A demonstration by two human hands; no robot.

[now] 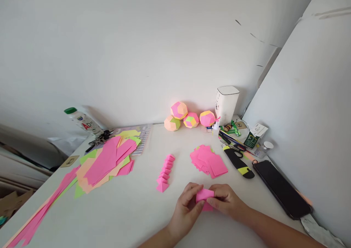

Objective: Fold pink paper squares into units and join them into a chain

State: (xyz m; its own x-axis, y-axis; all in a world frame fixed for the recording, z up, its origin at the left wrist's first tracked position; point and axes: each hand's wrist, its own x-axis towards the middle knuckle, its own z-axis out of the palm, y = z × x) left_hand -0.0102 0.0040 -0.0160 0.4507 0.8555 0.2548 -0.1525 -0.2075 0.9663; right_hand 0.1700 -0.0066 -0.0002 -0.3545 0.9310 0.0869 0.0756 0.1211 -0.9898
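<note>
Both my hands meet low on the white table (131, 211) around a small pink paper square (205, 195) that is partly folded. My left hand (186, 206) pinches its left side, fingers closed on it. My right hand (226, 200) grips its right side, fingers closed too. Just beyond lies a loose pile of pink paper squares (208, 161). To the left of that stands a row of folded pink paper units (165, 173).
Sheets and strips of pink, orange and green paper (105, 162) spread over the left. Three paper polyhedron balls (189, 118) sit by the wall, beside a white container (227, 103). A yellow-black cutter (238, 162), a black phone (282, 189), keys (100, 138) and a bottle (82, 120) lie around.
</note>
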